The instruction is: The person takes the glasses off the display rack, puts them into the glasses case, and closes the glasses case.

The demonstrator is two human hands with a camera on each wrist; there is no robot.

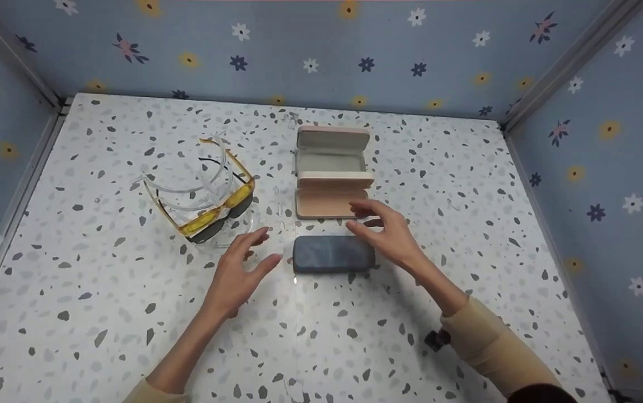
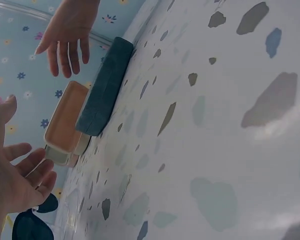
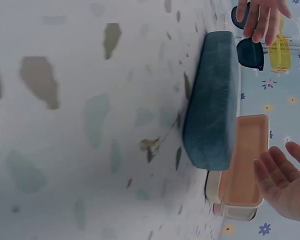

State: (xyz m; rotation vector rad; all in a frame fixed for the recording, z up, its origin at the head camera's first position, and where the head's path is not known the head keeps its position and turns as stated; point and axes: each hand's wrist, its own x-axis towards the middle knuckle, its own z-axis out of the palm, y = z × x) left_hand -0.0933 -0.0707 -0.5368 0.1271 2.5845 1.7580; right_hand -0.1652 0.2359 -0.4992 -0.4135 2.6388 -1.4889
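A closed blue glasses case lies flat on the speckled table. My right hand hovers over its right end, fingers loosely bent and holding nothing. To the case's left is my left hand, thumb and fingers spread apart, also empty. Just behind the blue case stands an opened case with a peach inside, and behind that one another opened case with a grey lining. Dark sunglasses and yellow-framed glasses sit beyond my left hand; the dark lenses also show in the left wrist view.
Clear transparent eyewear lies among the yellow and dark glasses, overlapping them in the head view. Blue flower-patterned panels wall in the speckled table at the back and both sides.
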